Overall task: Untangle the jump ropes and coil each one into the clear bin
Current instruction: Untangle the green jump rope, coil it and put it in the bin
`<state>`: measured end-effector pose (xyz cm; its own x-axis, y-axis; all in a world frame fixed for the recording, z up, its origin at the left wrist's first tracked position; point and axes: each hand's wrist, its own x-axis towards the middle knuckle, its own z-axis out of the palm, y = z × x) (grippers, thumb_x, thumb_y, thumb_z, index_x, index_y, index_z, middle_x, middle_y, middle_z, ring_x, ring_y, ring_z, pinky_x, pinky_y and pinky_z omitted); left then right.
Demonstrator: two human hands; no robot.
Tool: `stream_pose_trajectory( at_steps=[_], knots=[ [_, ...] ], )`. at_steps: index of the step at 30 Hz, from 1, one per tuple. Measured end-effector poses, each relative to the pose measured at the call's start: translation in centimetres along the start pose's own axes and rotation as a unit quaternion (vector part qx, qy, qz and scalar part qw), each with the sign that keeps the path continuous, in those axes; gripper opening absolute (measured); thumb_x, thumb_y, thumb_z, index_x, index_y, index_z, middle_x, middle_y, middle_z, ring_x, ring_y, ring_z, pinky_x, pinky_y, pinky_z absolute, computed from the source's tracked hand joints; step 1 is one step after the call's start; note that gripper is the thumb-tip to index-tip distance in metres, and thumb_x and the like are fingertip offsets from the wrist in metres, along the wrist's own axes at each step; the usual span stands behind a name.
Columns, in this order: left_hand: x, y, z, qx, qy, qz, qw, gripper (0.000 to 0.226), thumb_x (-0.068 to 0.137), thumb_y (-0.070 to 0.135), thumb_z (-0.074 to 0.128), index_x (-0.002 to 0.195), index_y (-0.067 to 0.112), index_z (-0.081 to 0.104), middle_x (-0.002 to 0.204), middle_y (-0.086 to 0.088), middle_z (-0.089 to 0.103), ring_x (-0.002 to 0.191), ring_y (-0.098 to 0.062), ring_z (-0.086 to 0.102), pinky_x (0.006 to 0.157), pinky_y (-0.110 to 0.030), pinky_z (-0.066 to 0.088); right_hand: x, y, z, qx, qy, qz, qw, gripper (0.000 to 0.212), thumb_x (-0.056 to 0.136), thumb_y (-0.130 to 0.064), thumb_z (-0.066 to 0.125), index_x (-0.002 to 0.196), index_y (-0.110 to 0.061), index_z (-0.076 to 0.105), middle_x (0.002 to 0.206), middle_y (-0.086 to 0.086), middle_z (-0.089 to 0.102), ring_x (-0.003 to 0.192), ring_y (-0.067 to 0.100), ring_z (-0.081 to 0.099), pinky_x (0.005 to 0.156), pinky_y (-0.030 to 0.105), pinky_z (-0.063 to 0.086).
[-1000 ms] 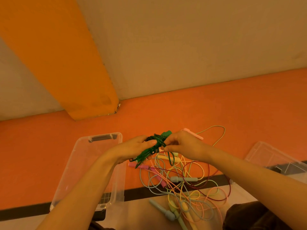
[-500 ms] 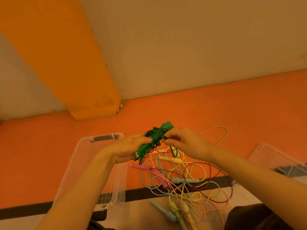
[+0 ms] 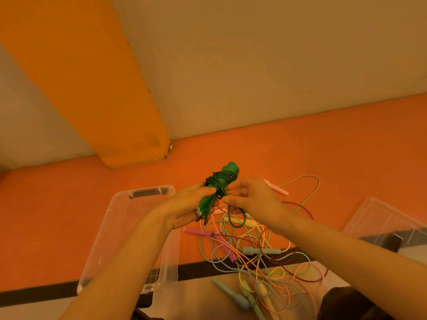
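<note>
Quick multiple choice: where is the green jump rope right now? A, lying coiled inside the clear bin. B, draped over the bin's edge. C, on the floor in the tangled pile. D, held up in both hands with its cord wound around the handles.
D: the left hand grips the green jump rope by its handles, cord wound round them, while the right hand pinches the cord, above the floor beside the clear bin.

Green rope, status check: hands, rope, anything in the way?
Left hand grips green rope handles. Right hand pinches its cord, wrapping. Clear bin open below left. Tangled ropes on floor.
</note>
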<state>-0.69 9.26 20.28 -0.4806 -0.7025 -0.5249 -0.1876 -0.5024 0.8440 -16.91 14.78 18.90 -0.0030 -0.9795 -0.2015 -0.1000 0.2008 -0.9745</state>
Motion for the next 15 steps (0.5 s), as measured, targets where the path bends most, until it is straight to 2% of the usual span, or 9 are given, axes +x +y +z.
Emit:
stream_pose_trajectory(
  at_steps=[2,4,7,9,10,11,13,15],
  knots=[
    [0.07,-0.06,0.05,-0.008,0.011,-0.001,1.0,0.022,0.101,0.012,0.042,0.119,0.01,0.053,0.077,-0.009,0.057,0.052,-0.007,0.055,0.047,-0.02,0.045,0.0,0.19,0.29,-0.056,0.029,-0.026,0.998,0.014,0.084,-0.003,0.068,0.095,-0.006,0.061,0.072,0.005,0.066,0.051,0.0,0.06,0.054,0.013,0.05],
    [-0.01,-0.03,0.04,-0.01,0.016,-0.006,1.0,0.02,0.101,0.012,0.042,0.116,0.01,0.054,0.077,-0.009,0.058,0.052,-0.007,0.057,0.047,-0.02,0.045,0.03,0.2,0.22,-0.119,0.04,-0.05,0.991,0.01,0.084,-0.008,0.07,0.091,-0.01,0.064,0.074,0.004,0.067,0.058,0.001,0.062,0.059,0.016,0.049],
    [-0.13,0.02,-0.13,0.003,0.013,-0.013,1.0,0.018,0.101,0.012,0.042,0.115,0.011,0.054,0.077,-0.009,0.057,0.053,-0.009,0.055,0.047,-0.02,0.045,0.25,0.12,-0.24,-0.217,0.027,-0.064,0.974,0.011,0.083,-0.013,0.071,0.093,-0.01,0.068,0.077,0.005,0.069,0.071,0.018,0.065,0.07,0.032,0.051],
    [-0.04,0.02,-0.26,0.015,0.013,-0.018,1.0,0.018,0.1,0.013,0.043,0.115,0.013,0.054,0.077,-0.008,0.057,0.054,-0.01,0.055,0.047,-0.021,0.045,0.44,-0.09,-0.51,-0.238,0.004,-0.065,0.969,0.011,0.085,-0.013,0.069,0.09,-0.003,0.068,0.08,0.017,0.069,0.072,0.03,0.064,0.069,0.038,0.05],
    [0.05,0.01,-0.28,0.017,0.013,-0.02,1.0,0.018,0.1,0.013,0.044,0.115,0.013,0.054,0.076,-0.008,0.057,0.055,-0.01,0.054,0.047,-0.021,0.044,0.42,-0.17,-0.56,-0.222,-0.01,-0.056,0.973,0.013,0.087,-0.011,0.066,0.087,0.002,0.067,0.079,0.022,0.067,0.066,0.031,0.061,0.065,0.038,0.049],
    [0.15,-0.06,-0.29,0.018,0.01,-0.021,1.0,0.018,0.1,0.014,0.044,0.115,0.013,0.054,0.075,-0.008,0.057,0.055,-0.01,0.054,0.047,-0.022,0.044,0.24,-0.27,-0.51,-0.186,-0.026,-0.034,0.982,0.014,0.089,-0.01,0.062,0.085,0.003,0.065,0.076,0.023,0.065,0.06,0.026,0.058,0.061,0.035,0.047],
    [0.26,-0.2,-0.2,0.023,0.003,-0.019,1.0,0.017,0.1,0.012,0.044,0.113,0.014,0.055,0.072,-0.007,0.057,0.055,-0.011,0.052,0.048,-0.022,0.043,-0.14,-0.22,-0.08,-0.076,-0.059,0.029,0.995,0.016,0.095,-0.01,0.054,0.083,-0.002,0.062,0.07,0.011,0.061,0.059,0.014,0.055,0.061,0.03,0.047],
    [0.32,-0.35,-0.07,0.025,-0.005,-0.008,1.0,0.018,0.099,0.008,0.043,0.11,0.015,0.054,0.071,-0.006,0.058,0.056,-0.012,0.052,0.05,-0.022,0.042,-0.39,-0.03,0.43,0.027,-0.086,0.082,0.992,0.019,0.097,-0.01,0.05,0.083,-0.006,0.061,0.074,0.004,0.064,0.063,0.013,0.056,0.061,0.026,0.051]
  ],
)
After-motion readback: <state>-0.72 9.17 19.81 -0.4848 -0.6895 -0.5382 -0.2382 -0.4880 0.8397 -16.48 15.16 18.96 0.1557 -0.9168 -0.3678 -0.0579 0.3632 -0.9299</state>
